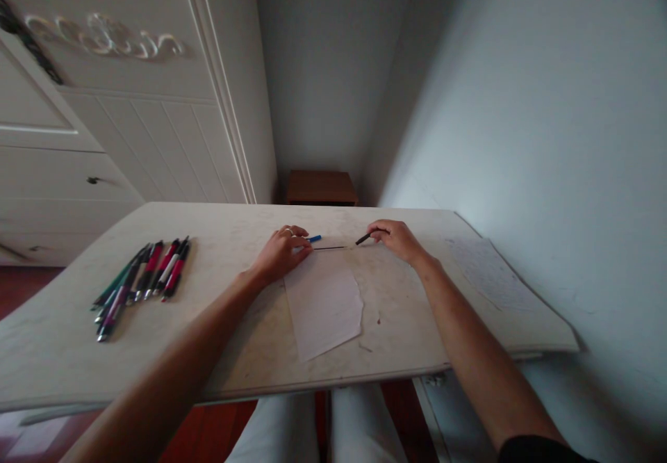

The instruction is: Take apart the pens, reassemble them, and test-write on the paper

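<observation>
My left hand point(285, 249), with a ring on one finger, is closed at the far middle of the table. Its fingertips pinch a thin dark pen refill point(331, 247) that points right. Just behind those fingers shows a short blue piece point(314, 238); whether it is held or lies on the table I cannot tell. My right hand point(397, 239) is closed around a dark pen barrel point(363, 238), whose end slants down to the left, a short gap from the refill. Below the left hand lies a white sheet of paper point(326, 303) with a torn right edge.
Several pens point(151, 275) in red, black, purple and green lie grouped on the table's left. A written sheet point(492, 272) lies at the right by the wall point(547, 136). The white table point(234, 366) faces a white cabinet point(156, 122) and a brown wooden box-like piece point(322, 186).
</observation>
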A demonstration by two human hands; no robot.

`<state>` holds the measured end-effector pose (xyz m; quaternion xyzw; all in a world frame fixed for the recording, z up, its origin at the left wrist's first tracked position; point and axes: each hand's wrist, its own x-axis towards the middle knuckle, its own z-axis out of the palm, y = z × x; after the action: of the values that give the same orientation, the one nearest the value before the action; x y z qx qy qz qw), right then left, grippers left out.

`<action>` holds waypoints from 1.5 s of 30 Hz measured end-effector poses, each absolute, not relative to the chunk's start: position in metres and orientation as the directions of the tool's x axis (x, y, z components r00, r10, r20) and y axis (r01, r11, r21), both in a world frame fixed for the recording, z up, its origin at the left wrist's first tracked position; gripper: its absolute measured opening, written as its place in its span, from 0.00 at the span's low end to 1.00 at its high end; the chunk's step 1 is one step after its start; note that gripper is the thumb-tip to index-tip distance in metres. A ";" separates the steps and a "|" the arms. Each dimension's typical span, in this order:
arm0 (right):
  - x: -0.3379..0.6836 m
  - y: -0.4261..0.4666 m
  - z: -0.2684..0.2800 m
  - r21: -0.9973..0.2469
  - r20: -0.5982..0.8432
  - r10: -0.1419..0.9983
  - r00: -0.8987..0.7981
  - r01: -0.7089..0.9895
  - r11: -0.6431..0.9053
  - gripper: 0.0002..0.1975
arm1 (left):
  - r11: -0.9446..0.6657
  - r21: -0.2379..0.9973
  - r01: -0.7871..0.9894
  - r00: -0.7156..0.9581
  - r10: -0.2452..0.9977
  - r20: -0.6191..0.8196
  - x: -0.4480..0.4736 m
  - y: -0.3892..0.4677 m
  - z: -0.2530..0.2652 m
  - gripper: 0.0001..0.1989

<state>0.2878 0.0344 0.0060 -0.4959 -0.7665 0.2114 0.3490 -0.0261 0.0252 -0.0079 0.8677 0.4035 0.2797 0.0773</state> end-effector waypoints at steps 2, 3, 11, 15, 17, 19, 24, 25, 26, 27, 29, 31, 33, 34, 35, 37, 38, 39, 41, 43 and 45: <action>0.288 0.034 0.007 -0.666 0.340 0.907 -0.249 0.618 0.419 0.08 | -0.666 0.366 0.650 0.524 0.742 0.419 -0.026 0.024 -0.008 0.10; 0.289 0.034 0.008 -0.662 0.352 0.905 -0.239 0.620 0.421 0.08 | -0.668 0.369 0.646 0.529 0.741 0.415 -0.025 0.024 -0.008 0.10; 0.286 0.035 0.003 -0.698 0.408 0.905 -0.118 0.598 0.393 0.09 | -0.663 0.369 0.652 0.531 0.746 0.402 -0.036 0.025 0.002 0.11; 0.278 0.034 -0.001 -0.669 0.417 0.896 -0.155 0.615 0.418 0.09 | -0.652 0.379 0.656 0.546 0.757 0.358 -0.046 0.025 0.008 0.09; 0.274 0.032 -0.001 -0.639 0.411 0.894 -0.181 0.643 0.424 0.08 | -0.650 0.382 0.657 0.557 0.760 0.335 -0.048 0.025 0.009 0.08; 0.271 0.031 -0.002 -0.614 0.399 0.894 -0.206 0.663 0.427 0.08 | -0.654 0.384 0.652 0.568 0.757 0.325 -0.047 0.025 0.008 0.08; 0.266 0.030 -0.005 -0.573 0.390 0.882 -0.266 0.680 0.459 0.09 | -0.653 0.404 0.640 0.569 0.757 0.322 -0.045 0.025 0.008 0.09; 0.266 0.030 -0.006 -0.561 0.393 0.876 -0.280 0.682 0.469 0.09 | -0.654 0.405 0.638 0.570 0.756 0.323 -0.044 0.025 0.008 0.09; 0.266 0.031 -0.006 -0.546 0.396 0.870 -0.295 0.686 0.481 0.09 | -0.656 0.405 0.637 0.571 0.754 0.323 -0.044 0.025 0.007 0.09; 0.266 0.031 -0.007 -0.532 0.399 0.864 -0.309 0.689 0.492 0.09 | -0.658 0.404 0.636 0.572 0.753 0.326 -0.044 0.026 0.007 0.09; 0.265 0.031 -0.007 -0.512 0.404 0.854 -0.328 0.692 0.508 0.09 | -0.662 0.405 0.630 0.571 0.749 0.336 -0.044 0.027 0.005 0.09; 0.262 0.030 -0.007 -0.501 0.427 0.840 -0.334 0.686 0.528 0.09 | -0.667 0.409 0.623 0.568 0.745 0.350 -0.043 0.028 0.002 0.09; 0.256 0.029 -0.009 -0.484 0.471 0.811 -0.348 0.667 0.567 0.09 | -0.673 0.407 0.617 0.565 0.739 0.367 -0.042 0.029 0.000 0.10; 0.253 0.028 -0.010 -0.469 0.494 0.791 -0.361 0.655 0.592 0.09 | -0.679 0.404 0.613 0.565 0.734 0.376 -0.042 0.029 -0.001 0.11; 0.248 0.027 -0.011 -0.451 0.515 0.769 -0.379 0.644 0.619 0.08 | -0.685 0.401 0.608 0.566 0.728 0.386 -0.041 0.029 -0.002 0.11; 0.239 0.025 -0.014 -0.405 0.536 0.730 -0.424 0.629 0.663 0.09 | -0.703 0.397 0.590 0.573 0.712 0.407 -0.039 0.029 -0.002 0.12; 0.235 0.023 -0.015 -0.382 0.540 0.714 -0.446 0.626 0.680 0.09 | -0.710 0.398 0.581 0.572 0.704 0.420 -0.038 0.028 -0.002 0.12; 0.231 0.022 -0.016 -0.363 0.539 0.702 -0.465 0.623 0.692 0.08 | -0.716 0.401 0.572 0.571 0.698 0.432 -0.036 0.028 -0.002 0.12; 0.226 0.020 -0.016 -0.339 0.533 0.689 -0.491 0.622 0.706 0.07 | -0.724 0.408 0.556 0.561 0.689 0.458 -0.034 0.026 0.000 0.12; 0.224 0.017 -0.014 -0.335 0.525 0.688 -0.501 0.621 0.708 0.06 | -0.732 0.413 0.542 0.550 0.681 0.483 -0.032 0.025 0.001 0.11; 0.225 0.016 -0.012 -0.348 0.519 0.692 -0.502 0.615 0.707 0.07 | -0.738 0.418 0.530 0.538 0.674 0.506 -0.031 0.024 0.002 0.11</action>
<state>0.2246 0.0159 -0.0117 -0.3780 -0.8646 0.0590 0.3257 -0.0310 0.0237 0.0016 0.8704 0.3457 0.3337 0.1077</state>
